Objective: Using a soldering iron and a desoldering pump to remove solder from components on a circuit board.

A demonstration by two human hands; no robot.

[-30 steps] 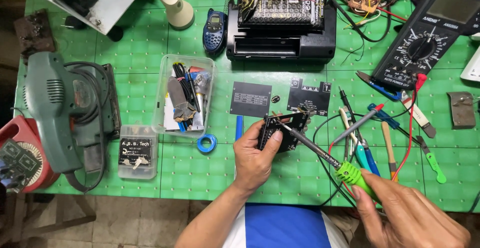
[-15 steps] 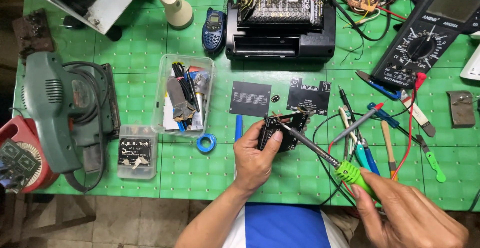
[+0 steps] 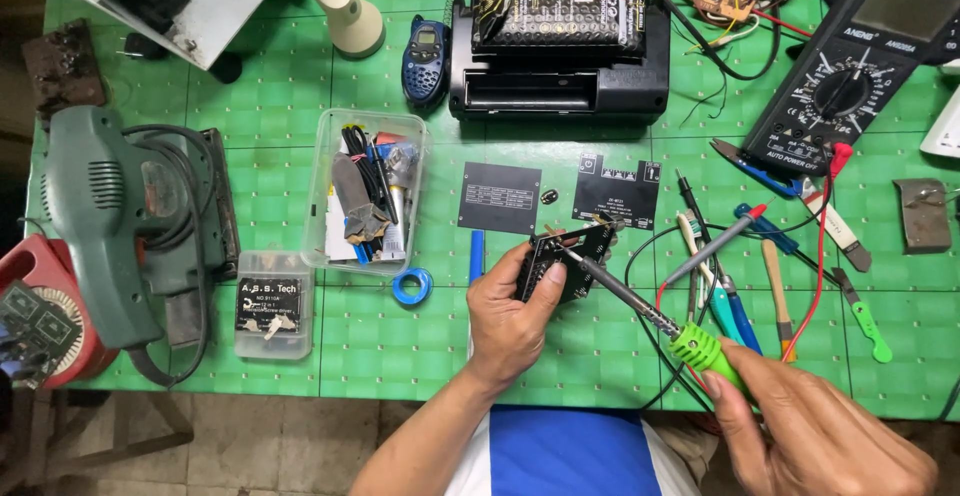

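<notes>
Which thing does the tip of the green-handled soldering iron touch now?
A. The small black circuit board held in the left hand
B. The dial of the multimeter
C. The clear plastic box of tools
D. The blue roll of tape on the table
A: the right hand holds the green-handled soldering iron, and its tip meets the top edge of the small black circuit board that the left hand grips above the green table.
</notes>
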